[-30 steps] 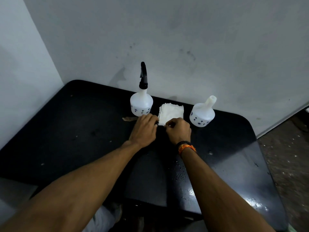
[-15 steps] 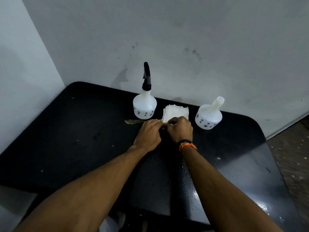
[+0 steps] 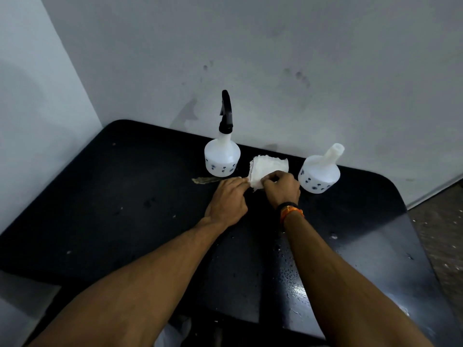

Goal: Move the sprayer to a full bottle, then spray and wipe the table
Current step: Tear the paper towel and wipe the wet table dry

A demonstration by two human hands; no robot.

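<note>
Hands are meeting at the back of the black table (image 3: 105,209), where you are pinching a folded white paper towel (image 3: 269,169) from both sides: your left hand (image 3: 229,200) is nipping its left edge between fingertips, and your right hand (image 3: 281,187), with an orange-and-black band (image 3: 290,210) on the wrist, is gripping its near corner. Holding it at two points looks like a way of folding or opening it for wiping. You are working between the two white bottles: the bottle with the black sprayer (image 3: 226,112) is standing upright just left of the towel, and the open-necked bottle (image 3: 319,170) is sitting just right of it, so the sprayer swap appears done. Both are parked against the grey wall (image 3: 275,58), probably to leave the tabletop free. Droplets (image 3: 290,271) are glistening on the near right of the table, pale crumbs are dotting it, and a brownish scrap (image 3: 204,180) is lying beside your left hand. Patterned flooring (image 3: 443,221) is showing at the right.
</note>
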